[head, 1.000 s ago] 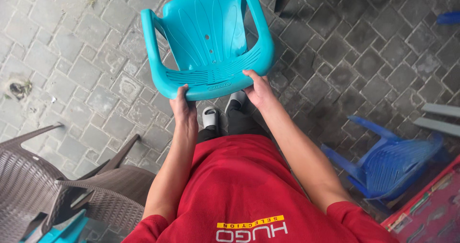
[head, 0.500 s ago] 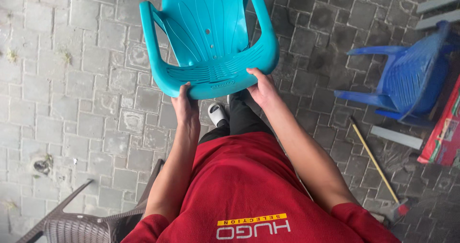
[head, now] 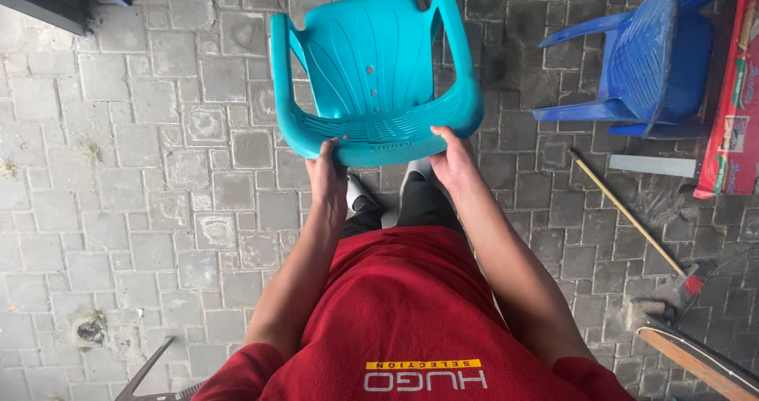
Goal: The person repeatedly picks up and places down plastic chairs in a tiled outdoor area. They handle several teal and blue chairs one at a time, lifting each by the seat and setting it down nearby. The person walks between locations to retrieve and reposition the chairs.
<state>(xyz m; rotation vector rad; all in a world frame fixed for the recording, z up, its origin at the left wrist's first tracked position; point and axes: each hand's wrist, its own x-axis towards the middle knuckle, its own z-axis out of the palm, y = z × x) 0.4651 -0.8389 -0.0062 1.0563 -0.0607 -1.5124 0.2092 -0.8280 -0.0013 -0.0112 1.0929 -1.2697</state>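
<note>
Turquoise plastic armchair (head: 371,77) sits upper centre of my head view, seen from above, its seat and both armrests facing the camera. It is held up in front of the body over the grey paving stones (head: 142,195); I cannot tell whether any leg touches the ground, since the legs are hidden beneath the seat.

Left hand (head: 326,172) clamps the near rim of the chair on its left side, fingers curled tight around the edge, thumb lying on top. Right hand (head: 452,157) grips the same rim further right, fingers wrapped under the edge, thumb over it. Both hands are closed on the chair, bare forearms running back toward me.

Below the chair I see dark trousers (head: 419,207) and a grey-white shoe (head: 360,198) just under the rim, between the two wrists. Red shirt (head: 411,322) fills the bottom of the view.

Further out: a blue plastic chair (head: 648,61) stands at upper right, well apart from the held one. A long-handled broom (head: 628,215) lies diagonally on the paving to the right, its head near the lower right corner. A red printed panel (head: 731,108) runs down the right edge. Brown wicker-style chair corner (head: 158,381) peeks in at bottom left.
</note>
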